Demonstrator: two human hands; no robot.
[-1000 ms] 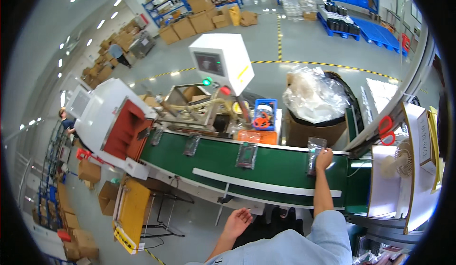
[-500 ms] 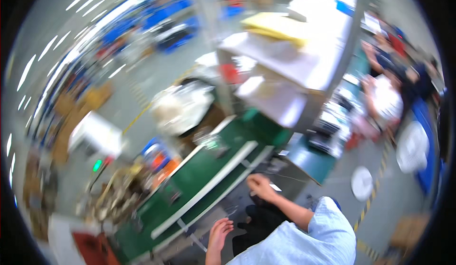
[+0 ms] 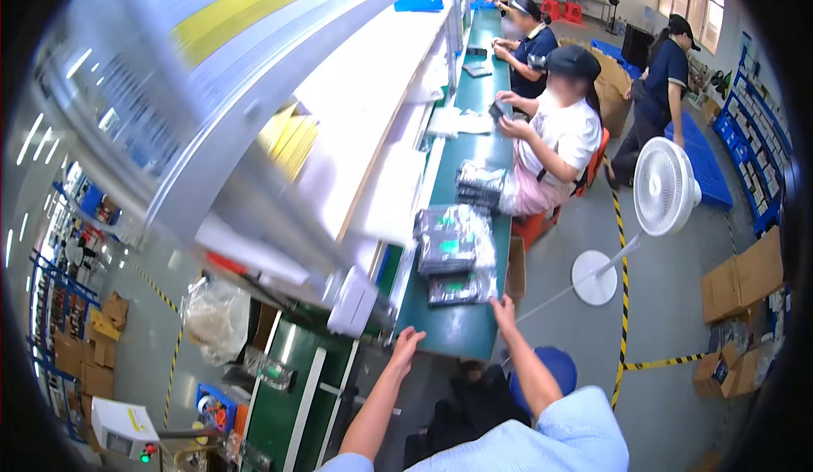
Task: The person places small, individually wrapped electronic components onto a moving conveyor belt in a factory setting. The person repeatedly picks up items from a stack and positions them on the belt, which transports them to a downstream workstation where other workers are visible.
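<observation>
My left hand (image 3: 407,347) is by the near left corner of the green workbench (image 3: 440,335), empty, its fingers loosely bent and slightly apart. At the bench's right edge is my right hand (image 3: 504,314), fingertips a little apart and nothing held. Whether either hand touches the bench is hard to tell. Just ahead of them lies a clear bag with a flat black item (image 3: 457,289) inside. Beyond it sits a stack of similar bagged black items (image 3: 445,242), with another pile of bagged items (image 3: 480,182) farther back.
Co-workers sit along the bench's right side; the nearest person (image 3: 566,133) handles a small dark item. A white standing fan (image 3: 665,186) and a blue stool (image 3: 544,376) are right. White shelving (image 3: 364,159) runs along the left. A green conveyor (image 3: 288,387) lies lower left, cardboard boxes (image 3: 745,277) far right.
My view has swung right, from the green conveyor to the workbench with bagged items. Both hands have come to the bench's near end. The earlier frame is blurred.
</observation>
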